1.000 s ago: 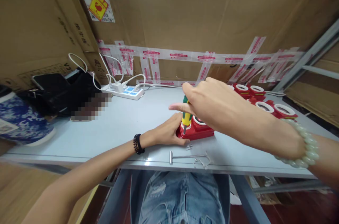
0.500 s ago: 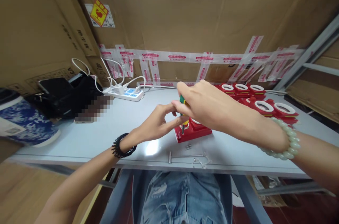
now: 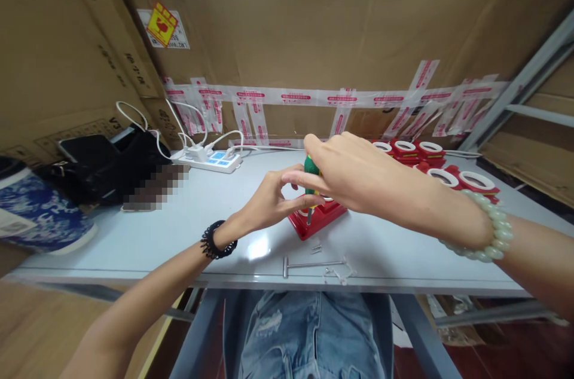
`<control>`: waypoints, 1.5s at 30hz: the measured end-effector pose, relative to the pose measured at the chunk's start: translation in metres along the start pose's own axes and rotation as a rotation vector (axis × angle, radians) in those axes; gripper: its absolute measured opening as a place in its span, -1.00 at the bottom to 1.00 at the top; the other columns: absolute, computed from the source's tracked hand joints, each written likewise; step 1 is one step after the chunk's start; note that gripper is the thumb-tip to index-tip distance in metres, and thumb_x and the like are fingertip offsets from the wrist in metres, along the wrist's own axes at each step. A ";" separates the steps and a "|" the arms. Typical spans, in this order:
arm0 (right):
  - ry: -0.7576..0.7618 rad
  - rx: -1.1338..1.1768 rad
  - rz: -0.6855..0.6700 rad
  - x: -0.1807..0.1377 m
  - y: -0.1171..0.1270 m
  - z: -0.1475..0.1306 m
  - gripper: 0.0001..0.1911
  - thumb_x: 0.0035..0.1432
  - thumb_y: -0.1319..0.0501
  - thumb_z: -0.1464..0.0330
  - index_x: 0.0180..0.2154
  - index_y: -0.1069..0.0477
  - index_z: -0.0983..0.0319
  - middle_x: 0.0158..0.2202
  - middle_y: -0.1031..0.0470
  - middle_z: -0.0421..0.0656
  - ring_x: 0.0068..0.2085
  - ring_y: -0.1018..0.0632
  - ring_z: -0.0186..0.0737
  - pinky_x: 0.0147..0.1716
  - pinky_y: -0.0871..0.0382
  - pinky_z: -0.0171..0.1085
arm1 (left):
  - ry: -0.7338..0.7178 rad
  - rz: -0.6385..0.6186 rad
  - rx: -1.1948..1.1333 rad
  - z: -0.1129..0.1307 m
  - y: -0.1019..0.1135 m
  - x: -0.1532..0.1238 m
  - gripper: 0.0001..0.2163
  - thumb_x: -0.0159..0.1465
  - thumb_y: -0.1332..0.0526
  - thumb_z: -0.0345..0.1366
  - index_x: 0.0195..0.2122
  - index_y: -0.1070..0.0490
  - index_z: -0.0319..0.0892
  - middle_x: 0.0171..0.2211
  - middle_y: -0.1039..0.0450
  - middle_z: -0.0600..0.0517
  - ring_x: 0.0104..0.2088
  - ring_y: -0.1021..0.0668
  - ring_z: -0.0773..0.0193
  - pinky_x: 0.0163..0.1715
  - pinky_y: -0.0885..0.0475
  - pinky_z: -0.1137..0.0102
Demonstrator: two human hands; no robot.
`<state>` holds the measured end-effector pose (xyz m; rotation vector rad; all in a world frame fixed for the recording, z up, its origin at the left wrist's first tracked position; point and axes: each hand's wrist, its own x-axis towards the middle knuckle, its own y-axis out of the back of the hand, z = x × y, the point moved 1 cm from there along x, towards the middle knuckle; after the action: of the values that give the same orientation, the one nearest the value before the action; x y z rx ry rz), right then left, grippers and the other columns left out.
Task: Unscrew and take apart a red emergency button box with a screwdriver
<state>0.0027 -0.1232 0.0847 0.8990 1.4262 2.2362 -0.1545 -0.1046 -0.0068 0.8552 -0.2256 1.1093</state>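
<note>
The screwdriver [image 3: 309, 179], with a green and yellow handle, stands nearly upright at the centre of the frame, its thin metal shaft pointing down onto the red part [image 3: 316, 217] that lies on the grey table [image 3: 188, 229]. The right hand [image 3: 347, 173] comes in from the right edge, a pale green bead bracelet [image 3: 487, 229] on its wrist, and is closed around the top of the handle, the index finger stretched toward the left. The left hand [image 3: 269, 202] reaches up from the lower left, a black coiled hair tie [image 3: 214, 240] on its wrist; its fingertips pinch the lower part of the screwdriver, just above the red part, with thumb and forefinger closed on it. Whether the tip sits in a screw cannot be told, as the fingers hide it.

Just below the red part, toward the near edge of the table, lie a few small screws [image 3: 316, 245], a T-shaped metal tool [image 3: 309, 264] and a small clear plastic piece [image 3: 338, 273]. To the right of centre, behind the right forearm, more red parts with white rings [image 3: 430, 158] are gathered on the table. At centre left a white power strip [image 3: 208, 158] with plugged-in white cables sits near the back edge, and left of it a black bag [image 3: 103, 167]. A blue and white patterned thing [image 3: 40, 211] lies at the far left edge. Cardboard boxes [image 3: 314, 20], joined with printed red and white tape [image 3: 287, 95], fill the upper half of the frame. Blue jeans [image 3: 309, 331] show under the table at the bottom centre.
</note>
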 end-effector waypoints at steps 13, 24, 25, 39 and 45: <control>-0.051 0.200 -0.172 0.004 0.008 0.004 -0.75 0.26 -0.03 0.21 -0.19 -0.27 0.26 -0.48 -0.43 -0.19 -0.53 -0.31 -0.30 -0.46 -0.03 -0.27 | 0.004 -0.120 -0.090 -0.010 0.002 0.007 -0.83 0.17 -0.32 -0.21 -0.35 -0.49 -0.23 -0.44 -0.52 0.03 -0.43 -0.50 0.28 -0.39 -0.42 0.41; -0.043 0.157 -0.089 0.006 -0.005 0.009 -0.74 0.27 0.01 0.18 -0.29 -0.24 0.24 -0.45 -0.43 -0.16 -0.57 -0.26 -0.35 -0.53 0.00 -0.29 | -0.098 -0.074 0.166 -0.018 -0.004 0.001 -0.62 0.28 -0.11 0.04 -0.26 -0.48 -0.20 -0.32 -0.53 -0.05 -0.27 -0.51 0.19 -0.17 -0.42 0.26; -0.040 0.158 -0.086 0.007 -0.005 0.009 -0.75 0.26 0.01 0.18 -0.29 -0.24 0.24 -0.46 -0.42 -0.17 -0.57 -0.26 -0.35 -0.53 0.01 -0.29 | -0.111 -0.112 0.227 -0.020 -0.004 -0.001 -0.58 0.31 -0.04 0.06 -0.25 -0.47 -0.20 -0.29 -0.52 -0.07 -0.21 -0.50 0.15 -0.13 -0.40 0.21; 0.019 0.232 -0.277 0.011 0.011 0.006 -0.68 0.26 -0.03 0.18 -0.05 -0.21 0.25 -0.43 -0.43 -0.17 -0.43 -0.40 -0.25 -0.45 -0.15 -0.28 | -0.042 -0.236 0.193 -0.024 -0.015 -0.009 -0.40 0.35 0.30 0.14 -0.26 -0.39 -0.18 -0.20 -0.44 -0.08 -0.04 -0.40 0.07 0.03 -0.30 0.14; -0.016 0.053 -0.126 0.010 0.004 0.003 -0.56 0.29 0.08 0.06 -0.19 -0.29 0.30 -0.42 -0.44 -0.07 -0.39 -0.45 -0.16 -0.42 -0.16 -0.23 | -0.042 -0.234 0.161 -0.031 -0.015 -0.010 -0.49 0.38 0.23 0.09 -0.21 -0.36 -0.17 -0.13 -0.42 -0.07 -0.08 -0.41 0.12 0.03 -0.29 0.15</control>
<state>-0.0023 -0.1168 0.0927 0.8176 1.4985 2.1045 -0.1536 -0.0921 -0.0403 1.0216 -0.0685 0.8997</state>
